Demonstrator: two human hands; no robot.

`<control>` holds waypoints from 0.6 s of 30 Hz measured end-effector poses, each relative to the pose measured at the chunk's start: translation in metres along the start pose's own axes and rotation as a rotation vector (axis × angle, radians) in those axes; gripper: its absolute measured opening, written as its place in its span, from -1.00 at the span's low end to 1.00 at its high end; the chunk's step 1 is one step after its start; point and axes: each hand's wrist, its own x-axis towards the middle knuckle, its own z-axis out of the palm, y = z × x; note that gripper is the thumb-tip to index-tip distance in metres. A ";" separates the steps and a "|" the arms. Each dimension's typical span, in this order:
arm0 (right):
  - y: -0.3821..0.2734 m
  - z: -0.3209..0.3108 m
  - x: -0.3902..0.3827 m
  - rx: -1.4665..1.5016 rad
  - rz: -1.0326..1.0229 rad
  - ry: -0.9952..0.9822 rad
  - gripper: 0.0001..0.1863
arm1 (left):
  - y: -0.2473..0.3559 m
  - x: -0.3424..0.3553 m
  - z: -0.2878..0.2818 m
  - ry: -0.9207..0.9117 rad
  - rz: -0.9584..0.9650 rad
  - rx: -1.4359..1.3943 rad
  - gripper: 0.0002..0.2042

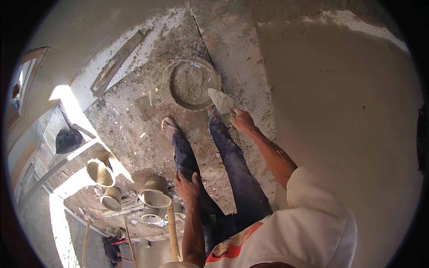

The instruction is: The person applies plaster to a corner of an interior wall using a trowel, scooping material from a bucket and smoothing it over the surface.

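Observation:
My right hand (242,120) is closed round the handle of a pointed trowel (221,100), whose grey blade is coated with mortar. The blade tip reaches over the near right rim of a round tub (219,85), in which wet grey mortar (190,80) lies. My left hand (187,187) hangs beside my left leg near the knee, holding nothing, thumb apart from the fingers. Whether it touches the trouser leg I cannot tell.
A long wooden float board (117,64) lies at the far left. Several mortar-stained buckets (154,192) stand at the lower left beside a bamboo pole (173,230). A dark bag (68,140) is further left. Smooth plastered wall (339,116) rises on the right. Another person (112,251) is at the lower left.

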 end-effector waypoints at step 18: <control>-0.103 0.184 0.178 -0.060 -0.281 0.084 -0.61 | -0.081 0.020 0.038 0.021 -0.111 -0.103 -0.17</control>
